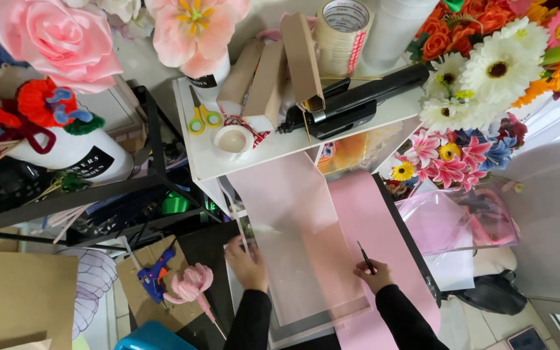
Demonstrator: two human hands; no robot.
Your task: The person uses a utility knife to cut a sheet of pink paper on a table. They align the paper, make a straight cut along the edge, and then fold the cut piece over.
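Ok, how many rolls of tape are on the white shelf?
2: a tall stack-like beige tape roll at the back beside the cardboard tubes, and a small white roll lying flat near the yellow-handled scissors. Others may be hidden.

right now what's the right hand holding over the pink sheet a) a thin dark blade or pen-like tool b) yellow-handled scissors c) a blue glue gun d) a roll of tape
a: the right hand grips a thin dark tool whose tip points up over the pink sheet; the yellow-handled scissors lie up on the white shelf.
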